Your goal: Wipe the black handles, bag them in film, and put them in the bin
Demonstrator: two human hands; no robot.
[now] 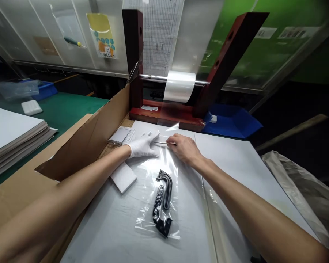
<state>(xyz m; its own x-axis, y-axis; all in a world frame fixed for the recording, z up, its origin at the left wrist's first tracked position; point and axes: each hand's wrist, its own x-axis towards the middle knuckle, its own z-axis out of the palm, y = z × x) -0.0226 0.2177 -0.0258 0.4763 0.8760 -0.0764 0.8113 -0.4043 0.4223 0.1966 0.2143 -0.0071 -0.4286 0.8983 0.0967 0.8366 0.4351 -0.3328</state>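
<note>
My left hand (144, 145), in a white glove, lies with fingers spread on clear plastic film over the white table surface. My right hand (184, 147) is bare and closed around a thin, slender tool (164, 143), whose exact kind I cannot make out; its tip points toward my left hand. Nearer to me, two black curved handle-like parts (168, 190) lie inside a clear plastic bag (144, 219). The film runs up from the bag under both hands toward a roll of clear film (180, 86).
A dark red wooden stand (164, 118) carries the roll on a metal rod. Left of my hands are a white block (123, 177), a small bagged stack (120, 134) and a cardboard wall (90, 135). White sheets (16, 135) are piled far left; a blue bin (230, 120) sits behind right.
</note>
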